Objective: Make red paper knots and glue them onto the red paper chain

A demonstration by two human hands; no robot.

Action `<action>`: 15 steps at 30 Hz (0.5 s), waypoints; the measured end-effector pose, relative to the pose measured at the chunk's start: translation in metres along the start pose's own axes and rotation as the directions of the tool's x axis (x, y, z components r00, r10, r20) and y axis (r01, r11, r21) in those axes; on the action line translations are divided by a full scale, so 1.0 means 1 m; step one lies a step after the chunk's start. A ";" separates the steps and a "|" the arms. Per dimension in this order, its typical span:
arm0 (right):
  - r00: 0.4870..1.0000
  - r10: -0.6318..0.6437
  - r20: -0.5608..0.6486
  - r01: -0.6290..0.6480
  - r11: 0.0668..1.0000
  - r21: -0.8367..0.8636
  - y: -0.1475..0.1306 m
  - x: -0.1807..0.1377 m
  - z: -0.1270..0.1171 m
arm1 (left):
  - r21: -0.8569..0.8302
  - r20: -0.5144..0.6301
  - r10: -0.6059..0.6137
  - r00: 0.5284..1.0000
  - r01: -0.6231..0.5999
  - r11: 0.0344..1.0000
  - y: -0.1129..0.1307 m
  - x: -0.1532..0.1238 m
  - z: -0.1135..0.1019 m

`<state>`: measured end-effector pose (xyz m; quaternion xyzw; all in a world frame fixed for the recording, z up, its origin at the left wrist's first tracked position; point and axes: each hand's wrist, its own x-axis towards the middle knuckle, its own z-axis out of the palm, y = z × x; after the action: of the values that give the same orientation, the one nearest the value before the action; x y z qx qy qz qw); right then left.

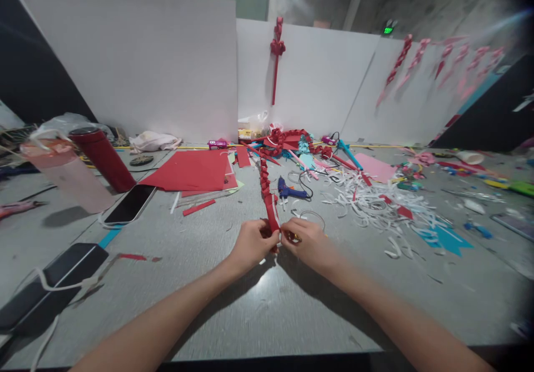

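Note:
My left hand (253, 242) is closed, its thumb and fingers pinching the near end of a long red folded-paper strip (271, 214). Away from me, the strip turns into a twisted, braided length along the table. A thin white line runs down its right edge. My right hand (307, 243) is closed too, fingertips together at that same edge, close against the left thumb. Something small, dark and yellowish shows between the right fingers; I cannot make out what it is. Just beyond the right hand lies a blue hot glue gun (293, 189) with its black cord.
Curled white paper strips (375, 194) are heaped at the right. Red paper sheets (194, 169) lie left of centre, near a phone (130, 205), a red flask (103, 159) and a pink bottle (69, 174). A black box (54, 283) with white cables sits front left. Red paper braids hang on the white partition (317, 77).

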<state>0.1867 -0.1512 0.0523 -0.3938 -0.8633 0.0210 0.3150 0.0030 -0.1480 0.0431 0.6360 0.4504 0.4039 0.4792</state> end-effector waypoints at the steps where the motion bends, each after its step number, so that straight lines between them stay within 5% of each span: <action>1: 1.000 0.007 -0.001 -0.007 1.000 0.010 0.000 0.000 -0.001 | 0.007 0.003 0.004 1.000 -0.004 1.000 0.000 0.000 0.000; 15: 0.998 0.032 -0.062 -0.039 0.991 -0.127 0.015 0.003 -0.013 | -0.083 0.058 0.025 0.998 -0.020 0.996 -0.002 0.003 -0.004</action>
<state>0.2025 -0.1421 0.0597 -0.4289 -0.8459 -0.0406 0.3145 -0.0001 -0.1436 0.0421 0.6325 0.4117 0.4084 0.5135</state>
